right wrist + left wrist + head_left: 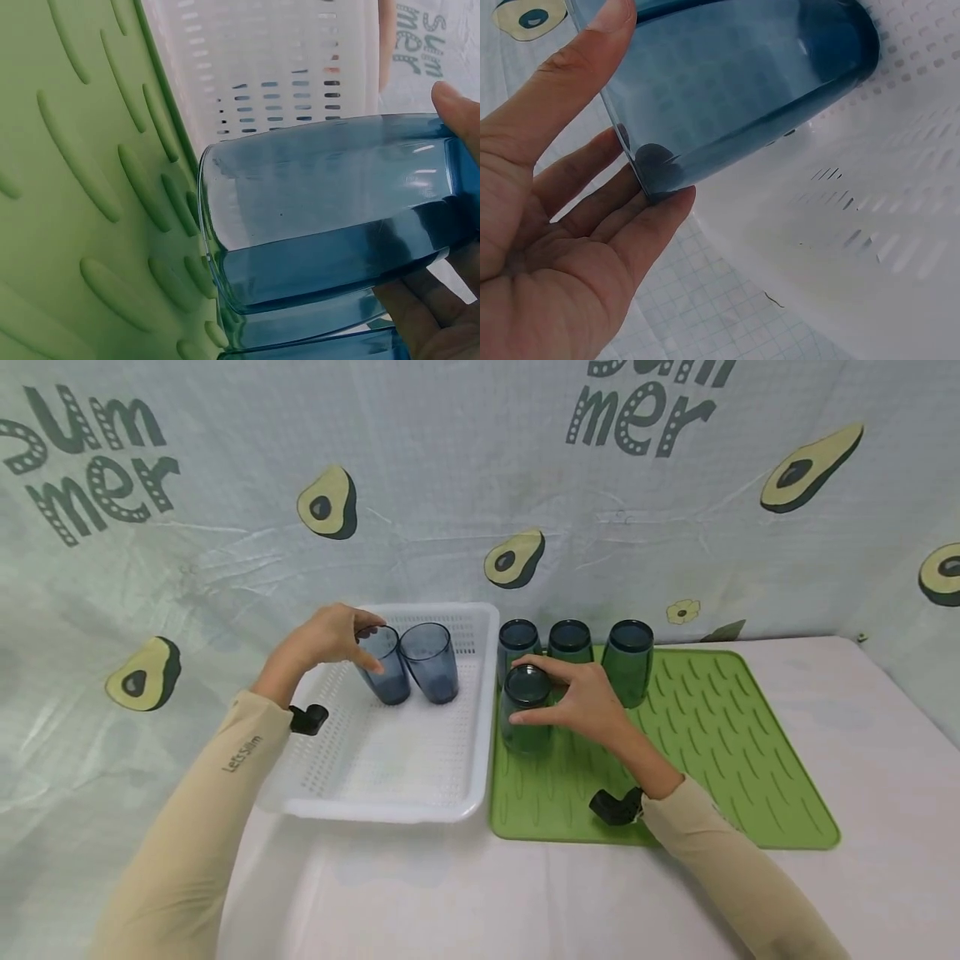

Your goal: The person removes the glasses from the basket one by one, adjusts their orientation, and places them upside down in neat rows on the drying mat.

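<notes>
My left hand (330, 635) grips a blue drinking glass (386, 664) by its rim, thumb on one side and fingers on the other. This glass stands mouth up, a little tilted, inside the white perforated basket (375, 802); a second blue glass (433, 664) leans beside it. Over the green mat (720, 735), my right hand (581, 702) holds another blue glass (330, 217) near its base. That one is upside down, its rim close over the mat's front left part.
Three more upturned glasses stand in a row at the mat's back edge, the rightmost glass (628, 664) slightly apart. The basket's right wall borders the mat. A pale cloth with avocado prints (513, 560) rises behind, and a white cloth (420, 893) covers the table.
</notes>
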{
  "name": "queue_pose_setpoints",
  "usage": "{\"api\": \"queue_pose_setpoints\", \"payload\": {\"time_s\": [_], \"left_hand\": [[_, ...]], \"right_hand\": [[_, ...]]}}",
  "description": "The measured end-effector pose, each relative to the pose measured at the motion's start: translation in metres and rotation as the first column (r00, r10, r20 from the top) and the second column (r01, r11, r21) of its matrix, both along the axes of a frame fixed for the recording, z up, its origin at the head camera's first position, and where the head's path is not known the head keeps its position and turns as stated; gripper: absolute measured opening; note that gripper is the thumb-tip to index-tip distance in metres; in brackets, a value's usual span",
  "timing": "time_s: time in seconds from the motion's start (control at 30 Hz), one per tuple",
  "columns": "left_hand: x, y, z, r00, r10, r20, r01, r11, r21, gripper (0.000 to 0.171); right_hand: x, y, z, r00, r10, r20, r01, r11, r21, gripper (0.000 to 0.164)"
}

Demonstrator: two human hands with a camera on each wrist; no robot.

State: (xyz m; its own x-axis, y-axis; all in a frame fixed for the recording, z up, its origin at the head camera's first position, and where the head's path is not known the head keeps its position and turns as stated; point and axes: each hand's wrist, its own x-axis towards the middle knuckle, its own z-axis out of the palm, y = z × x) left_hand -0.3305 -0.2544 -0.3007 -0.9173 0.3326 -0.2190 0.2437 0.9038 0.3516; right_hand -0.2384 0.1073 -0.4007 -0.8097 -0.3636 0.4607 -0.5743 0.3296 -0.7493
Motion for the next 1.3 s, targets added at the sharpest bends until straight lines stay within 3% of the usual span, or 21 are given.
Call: {"api": "queue_pose_setpoints", "payload": {"time_s": [0.6, 0.9, 1.3], "left_hand": [[0.003, -0.005, -0.002, 1.000, 0.018, 0.019, -0.018, 1.000, 0.017, 0.082], [0.003, -0.002, -0.001, 0.999, 0.023, 0.024, -0.024, 0.999, 0.023, 0.082], [0.005, -0.002, -0.001, 1.000, 0.001, 0.010, -0.001, 1.000, 0.020, 0.081]], "right_hand": [[-0.009, -0.005, -0.006, 1.000, -0.008, -0.012, 0.008, 1.000, 0.024, 0.065], [-0.010, -0.010, -0.013, 0.999, -0.054, 0.005, 0.054, 0.998, 0.030, 0.066], [-0.010, -0.016, -0.019, 0.984, -0.174, 0.034, 0.171, 0.983, 0.063, 0.066]]}}
